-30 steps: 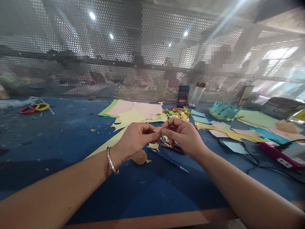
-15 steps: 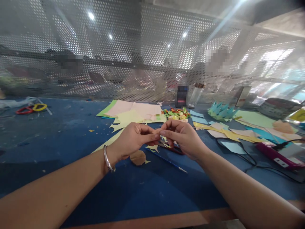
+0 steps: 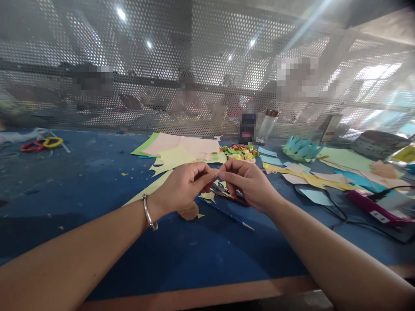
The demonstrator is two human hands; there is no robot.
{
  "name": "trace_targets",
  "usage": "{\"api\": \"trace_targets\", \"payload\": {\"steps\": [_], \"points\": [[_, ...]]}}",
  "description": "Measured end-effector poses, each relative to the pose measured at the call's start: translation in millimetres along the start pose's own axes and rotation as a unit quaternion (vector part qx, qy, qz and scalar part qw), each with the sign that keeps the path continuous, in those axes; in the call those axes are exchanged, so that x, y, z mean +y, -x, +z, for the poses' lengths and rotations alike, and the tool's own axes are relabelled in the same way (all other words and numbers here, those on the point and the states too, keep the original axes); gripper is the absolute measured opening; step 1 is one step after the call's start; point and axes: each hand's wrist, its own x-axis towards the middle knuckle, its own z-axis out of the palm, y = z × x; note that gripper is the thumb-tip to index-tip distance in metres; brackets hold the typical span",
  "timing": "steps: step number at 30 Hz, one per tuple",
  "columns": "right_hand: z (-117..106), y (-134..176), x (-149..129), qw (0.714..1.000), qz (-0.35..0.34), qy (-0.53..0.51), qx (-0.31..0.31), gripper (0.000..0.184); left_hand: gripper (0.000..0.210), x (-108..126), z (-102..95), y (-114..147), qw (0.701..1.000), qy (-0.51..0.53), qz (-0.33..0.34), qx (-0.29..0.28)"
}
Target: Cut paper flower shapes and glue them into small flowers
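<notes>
My left hand (image 3: pixel 184 185), with a silver bangle at the wrist, is closed in a pinch above the table. My right hand (image 3: pixel 249 183) is pinched too, and the fingertips of both meet. Whatever they hold is tiny and mostly hidden by the fingers; I cannot make it out. Beneath them lie pale yellow paper scraps (image 3: pixel 207 195) and scissors (image 3: pixel 238 199), partly covered by my right hand. A thin blue stick with a white tip (image 3: pixel 227 214) rests on the table just nearer to me. A brown roundish piece (image 3: pixel 188 211) sits below my left hand, partly covered.
Behind my hands are pink paper sheets (image 3: pixel 197 147) and a pile of small coloured paper pieces (image 3: pixel 241 152). Rightward stand a clear bottle (image 3: pixel 267 127), a blue paper crown shape (image 3: pixel 301 149) and a purple power strip (image 3: pixel 378 209) with black cables. Red and yellow-handled scissors (image 3: pixel 53 142) lie far left.
Both hands stay pinched together, their fingers shifted slightly. My left hand has turned a little and now covers more of the brown piece. The whole view has moved slightly.
</notes>
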Motion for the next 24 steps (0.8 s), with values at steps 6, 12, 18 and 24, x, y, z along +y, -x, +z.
{"api": "trace_targets", "payload": {"steps": [6,12,18,24], "points": [[2,0,-2,0.999,-0.003,0.036,0.010,0.029,0.038,-3,2.4,-1,0.999,0.026,-0.028,-0.001],[2,0,-5,0.999,-0.002,0.045,0.010,0.033,0.029,-3,8.9,-2,0.977,0.198,-0.064,0.038],[-1,0,-7,0.993,0.000,0.116,0.011,0.029,0.028,1,6.3,-3,0.965,0.235,-0.109,0.040],[-17,0,-6,0.900,-0.041,0.433,-0.034,0.010,0.022,-3,1.0,-6,0.953,0.253,-0.131,0.104]]}}
